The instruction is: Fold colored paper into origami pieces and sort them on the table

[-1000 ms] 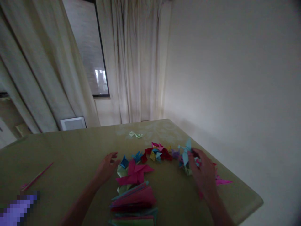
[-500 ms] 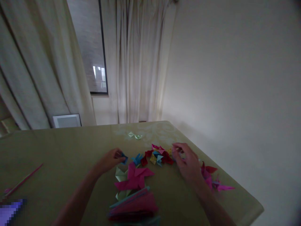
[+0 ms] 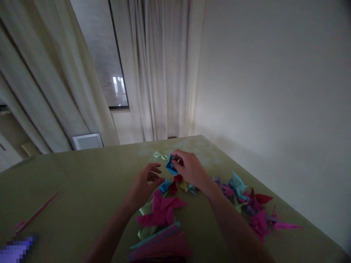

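Between the fingers of my right hand (image 3: 189,166) is a blue folded paper piece (image 3: 171,166), held above the table (image 3: 90,190). My left hand (image 3: 146,184) is just left of it, fingers apart and holding nothing. Close to the left fingertips lies a smaller blue origami piece (image 3: 165,186). Red origami (image 3: 173,187) and yellow origami (image 3: 184,186) sit under my right hand, which partly covers that pile. Nearer to me are a pink paper pinwheel (image 3: 161,210) and pale green folded paper (image 3: 146,209).
A stack of pink and blue paper (image 3: 161,243) lies at the near edge. Several origami figures (image 3: 255,204) are heaped right. Pale green pieces (image 3: 157,155) lie farther back. A pink stick (image 3: 38,212) and a blurred purple shape (image 3: 18,250) are left. A wall (image 3: 274,91) borders the right side.
The blue folded paper has passed from my left hand to my right hand and is now higher and farther right. My left hand has opened; the view has shifted slightly.
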Demonstrator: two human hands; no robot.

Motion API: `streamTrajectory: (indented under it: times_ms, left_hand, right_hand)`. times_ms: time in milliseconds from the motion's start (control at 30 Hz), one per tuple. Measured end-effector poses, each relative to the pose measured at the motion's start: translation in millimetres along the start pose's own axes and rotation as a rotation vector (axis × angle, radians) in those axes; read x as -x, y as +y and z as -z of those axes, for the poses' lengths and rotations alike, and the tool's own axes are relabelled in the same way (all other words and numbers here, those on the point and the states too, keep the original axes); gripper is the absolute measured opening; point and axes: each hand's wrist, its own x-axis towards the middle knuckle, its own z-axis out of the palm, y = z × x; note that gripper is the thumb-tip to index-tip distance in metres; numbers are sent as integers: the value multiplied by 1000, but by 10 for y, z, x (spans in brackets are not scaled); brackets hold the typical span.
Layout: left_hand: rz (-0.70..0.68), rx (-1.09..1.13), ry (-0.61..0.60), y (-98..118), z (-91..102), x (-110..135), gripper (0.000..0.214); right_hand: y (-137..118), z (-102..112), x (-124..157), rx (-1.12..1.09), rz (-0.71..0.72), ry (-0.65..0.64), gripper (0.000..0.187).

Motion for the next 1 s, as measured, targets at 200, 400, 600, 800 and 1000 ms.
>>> streamTrajectory:
  times_ms: [200, 400, 600, 800, 1000]
  left_hand:
    - [-105, -484, -86, -466, -99, 44, 14]
    - [-101, -467, 100, -247, 69, -1, 25]
    - [-380, -417, 232, 378, 203, 72, 21]
    - [-610, -477, 252, 773, 131, 217, 9]
    - [-630, -378, 209, 1060, 21, 375, 13]
  right_hand:
    - [421, 191, -70, 364, -224, -49, 13]
    - [555, 169, -82, 381, -277, -68, 27]
    - [101, 268, 12, 46, -70, -39, 22]
    - [-444, 315, 273, -186, 251, -81, 28]
    - [-517, 519, 518, -45, 234, -8, 15]
